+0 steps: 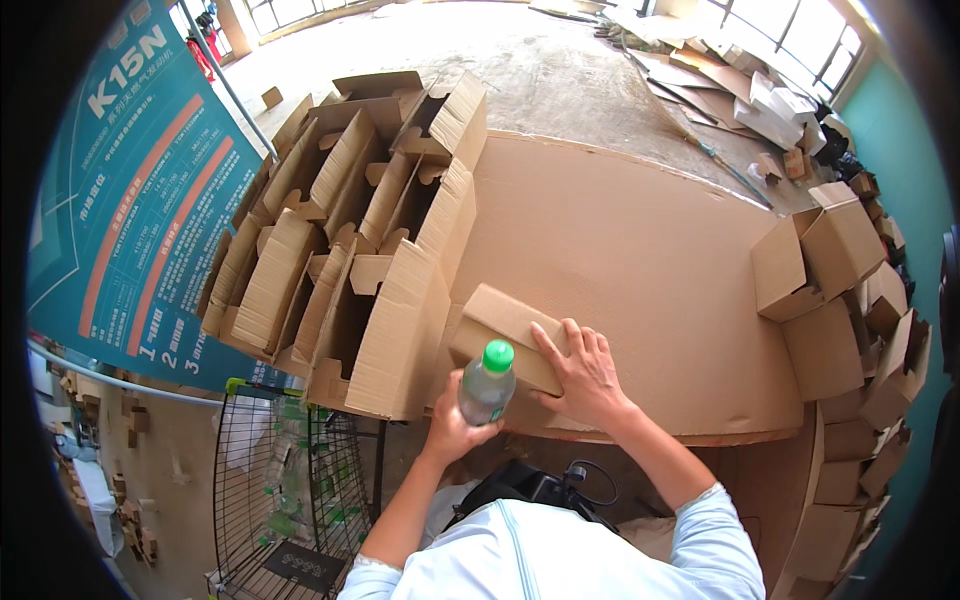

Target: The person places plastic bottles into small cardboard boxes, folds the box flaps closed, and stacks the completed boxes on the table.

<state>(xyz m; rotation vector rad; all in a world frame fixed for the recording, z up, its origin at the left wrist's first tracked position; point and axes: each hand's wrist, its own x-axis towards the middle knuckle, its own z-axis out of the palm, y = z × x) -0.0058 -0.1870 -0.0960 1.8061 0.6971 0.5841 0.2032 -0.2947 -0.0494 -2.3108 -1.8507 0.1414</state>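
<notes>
My left hand (pixel 452 425) is wrapped round a clear plastic bottle (pixel 484 394) with a green cap, held upright near the table's front edge. Just behind the bottle, a small closed cardboard box (pixel 505 318) lies at a slant on the cardboard-covered table (pixel 650 290). My right hand (pixel 585 378) rests against the right end of this box, its fingers stretched out and spread, index finger on the top. The bottle hides part of the box's near side. To the left stand several open cardboard boxes (pixel 405 320), packed close together in rows.
A black wire cart (pixel 330 480) holding green-capped bottles stands below left. Open boxes (pixel 820 250) are stacked along the right side. A blue banner (pixel 140 200) rises at the left. Flattened cardboard (pixel 700 75) and white foam pieces (pixel 775 105) lie on the floor at the far right.
</notes>
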